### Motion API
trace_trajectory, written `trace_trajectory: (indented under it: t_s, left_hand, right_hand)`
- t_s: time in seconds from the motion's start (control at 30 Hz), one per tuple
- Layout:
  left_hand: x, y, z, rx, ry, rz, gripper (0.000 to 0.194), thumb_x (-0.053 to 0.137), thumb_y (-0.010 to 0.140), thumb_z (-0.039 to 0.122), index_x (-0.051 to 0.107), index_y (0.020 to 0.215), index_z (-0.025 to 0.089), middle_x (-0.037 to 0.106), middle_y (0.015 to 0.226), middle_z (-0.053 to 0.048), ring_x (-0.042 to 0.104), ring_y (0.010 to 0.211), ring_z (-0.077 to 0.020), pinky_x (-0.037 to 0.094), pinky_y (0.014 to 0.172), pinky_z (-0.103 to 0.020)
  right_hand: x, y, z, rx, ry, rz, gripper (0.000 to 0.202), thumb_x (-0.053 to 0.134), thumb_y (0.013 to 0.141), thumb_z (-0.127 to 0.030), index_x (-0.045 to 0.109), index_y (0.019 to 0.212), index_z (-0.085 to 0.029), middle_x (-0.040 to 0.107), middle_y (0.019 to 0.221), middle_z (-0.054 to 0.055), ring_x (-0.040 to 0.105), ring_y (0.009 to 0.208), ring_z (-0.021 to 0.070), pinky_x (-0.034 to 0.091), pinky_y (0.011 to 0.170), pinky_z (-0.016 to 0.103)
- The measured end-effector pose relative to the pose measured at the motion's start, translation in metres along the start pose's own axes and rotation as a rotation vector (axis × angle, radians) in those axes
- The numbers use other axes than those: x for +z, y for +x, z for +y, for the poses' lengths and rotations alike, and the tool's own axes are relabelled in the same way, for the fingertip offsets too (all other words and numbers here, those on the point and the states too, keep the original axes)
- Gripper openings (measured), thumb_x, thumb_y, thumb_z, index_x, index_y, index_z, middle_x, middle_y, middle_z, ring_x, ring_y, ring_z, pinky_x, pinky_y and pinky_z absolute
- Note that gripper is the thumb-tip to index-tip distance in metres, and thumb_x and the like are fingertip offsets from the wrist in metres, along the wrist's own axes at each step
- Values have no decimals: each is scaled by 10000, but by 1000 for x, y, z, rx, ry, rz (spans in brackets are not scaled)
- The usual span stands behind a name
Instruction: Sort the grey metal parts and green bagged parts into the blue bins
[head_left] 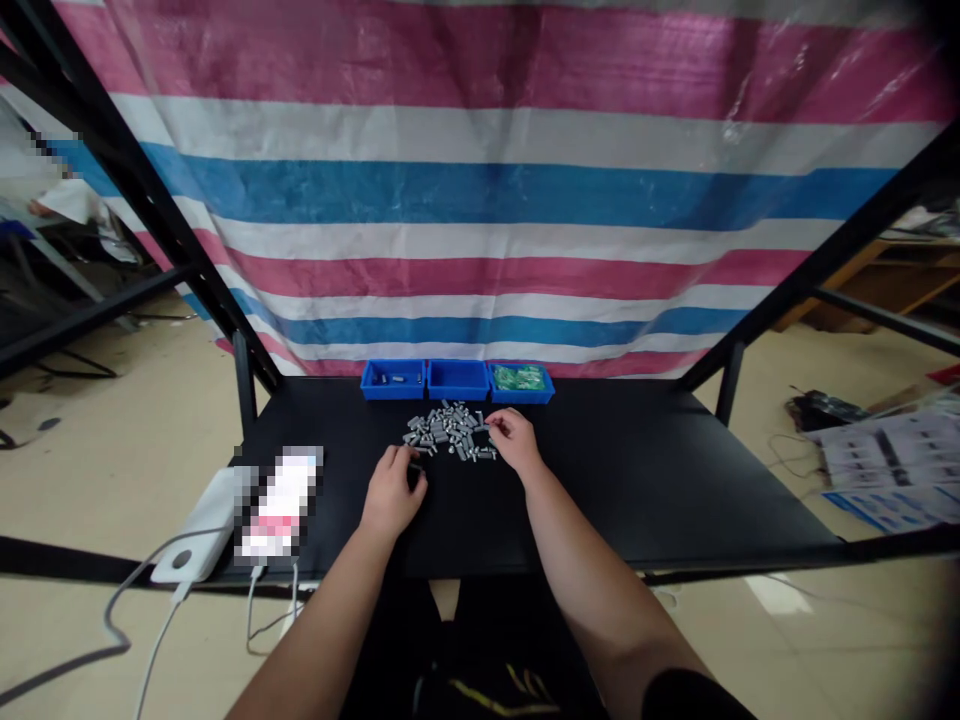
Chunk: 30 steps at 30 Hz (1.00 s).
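A loose pile of small grey metal cylinders (442, 428), some with shiny ends, lies on the black tabletop (600, 470). At the pile's near left edge is my left hand (391, 492), its fingers curled and thumb bent toward them. Something small and dark shows by those fingertips, too small to name. My right hand (514, 440) pinches at the right edge of the pile, fingertips beside the metal pieces. Whatever lies between its fingers is hidden.
Behind the pile stand three blue bins: the left bin (394, 392) with a few small pieces, the middle bin (457, 393), and the right bin (523, 398) with green-and-clear packets. A white power bank (196, 535) with cables and a blurred phone-like device (281, 505) lie at left.
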<state>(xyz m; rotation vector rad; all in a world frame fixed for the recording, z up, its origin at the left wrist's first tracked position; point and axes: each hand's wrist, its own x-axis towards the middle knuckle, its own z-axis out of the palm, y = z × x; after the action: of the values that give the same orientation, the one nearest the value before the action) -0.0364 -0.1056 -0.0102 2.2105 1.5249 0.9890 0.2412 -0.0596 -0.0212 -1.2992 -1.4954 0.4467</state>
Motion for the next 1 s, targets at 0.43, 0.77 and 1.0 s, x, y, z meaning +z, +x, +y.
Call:
trace_trajectory:
  t_s: [0.43, 0.77, 1.0]
  left_hand:
    - [5, -1, -7, 23, 14, 28, 176, 610, 839, 167, 695, 981, 227, 604, 1088, -110, 633, 1022, -261, 585, 957, -428]
    - [-4, 2, -4, -78, 49, 30, 106, 605, 803, 174, 656, 853, 252, 684, 897, -37, 665, 834, -213, 556, 771, -350]
    - [-26, 86, 0, -118, 49, 165, 35, 651, 800, 257, 666, 815, 230, 668, 797, -18, 640, 765, -197, 522, 771, -334]
  right_hand:
    - [64, 65, -76, -171, 83, -213, 67, 609, 851, -234, 657, 879, -198, 609, 1048, 64, 635, 846, 158, 520, 625, 236]
    - [-39, 16, -4, -36, -241, -269, 172, 691, 805, -244, 717, 974, -225, 637, 804, -14, 532, 639, 125, 434, 628, 258]
    - [-45, -1, 4, -15, -279, -404, 237, 799, 803, -318, 767, 1024, -239, 670, 841, -7, 611, 749, 149, 446, 701, 268]
